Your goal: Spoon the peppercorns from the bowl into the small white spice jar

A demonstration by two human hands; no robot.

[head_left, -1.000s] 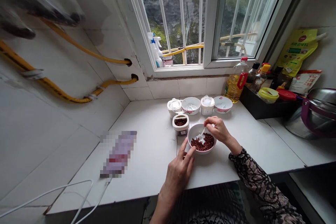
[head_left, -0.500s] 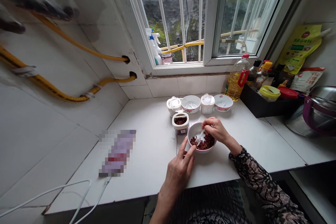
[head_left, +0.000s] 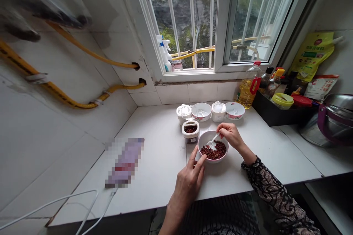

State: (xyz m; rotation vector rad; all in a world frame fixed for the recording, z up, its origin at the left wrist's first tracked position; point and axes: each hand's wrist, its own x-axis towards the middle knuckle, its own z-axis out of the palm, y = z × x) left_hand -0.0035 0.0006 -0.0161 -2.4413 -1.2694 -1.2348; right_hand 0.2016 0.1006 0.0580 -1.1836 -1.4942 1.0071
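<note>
A white bowl with a pink rim [head_left: 214,161] stands on the counter with dark red dried peppercorns [head_left: 219,150] in it. My left hand [head_left: 190,176] steadies the bowl at its near left side, thumb at the rim and forefinger against the outside. A small white plastic spoon [head_left: 213,140] is pinched by its handle in my right hand [head_left: 231,136], over the far right rim. Its tip rests at the peppercorns and slants down to the left. Just behind the bowl's left side, a spice jar with its lid up [head_left: 190,132] contains more of the same peppercorns.
Behind stand two white lidded jars [head_left: 183,112] [head_left: 218,112] and two flowered bowls [head_left: 201,116] [head_left: 235,115] with spoons. An oil bottle [head_left: 248,88], a black condiment box [head_left: 268,112] and a steel pot [head_left: 317,128] are on the right. A blurred purple object [head_left: 125,163] with a white cable lies left.
My right hand has shifted slightly right and drawn the spoon back, so more of its handle shows. The peppercorns look more spread out. My left hand stays at the bowl.
</note>
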